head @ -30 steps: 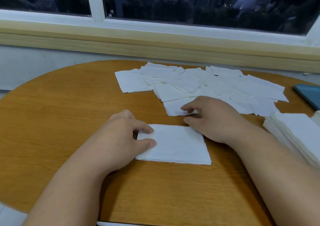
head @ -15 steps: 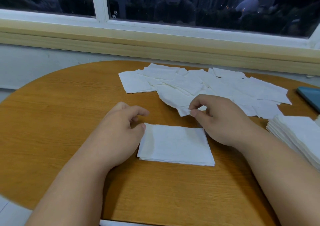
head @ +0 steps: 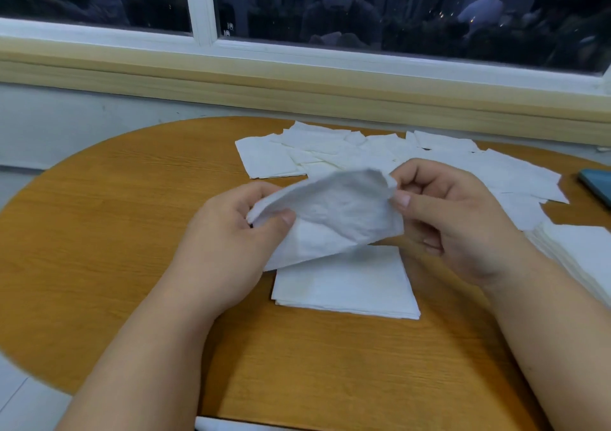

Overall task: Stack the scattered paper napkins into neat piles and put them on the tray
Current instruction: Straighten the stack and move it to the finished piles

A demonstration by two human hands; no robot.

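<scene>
Both hands held a single paper napkin in the air above the bench. The left hand pinched the napkin's left edge between thumb and curled fingers. The right hand pinched its upper right corner between thumb and forefinger, with the other fingers curled loosely underneath. The napkin sagged and creased between them (it was far from flat). Its lower edge hung just over a small pile of napkins that lay squared up on the bench directly below the hands. Whether the hanging edge touched that pile could not be told.

Behind the hands, toward the window, the scattered napkins lay overlapping in a loose spread across the far side of the bench, running from its middle out to the right. At the right edge of the view a taller stack of napkins sat on the bench, only partly in frame, just beside the right forearm. Beyond it a dark teal object showed only a corner, and whether this was the tray could not be told.

The bench had a rounded edge and an orange wood-grain top. Behind it a pale wooden sill ran under a white-framed window with dark glass.
</scene>
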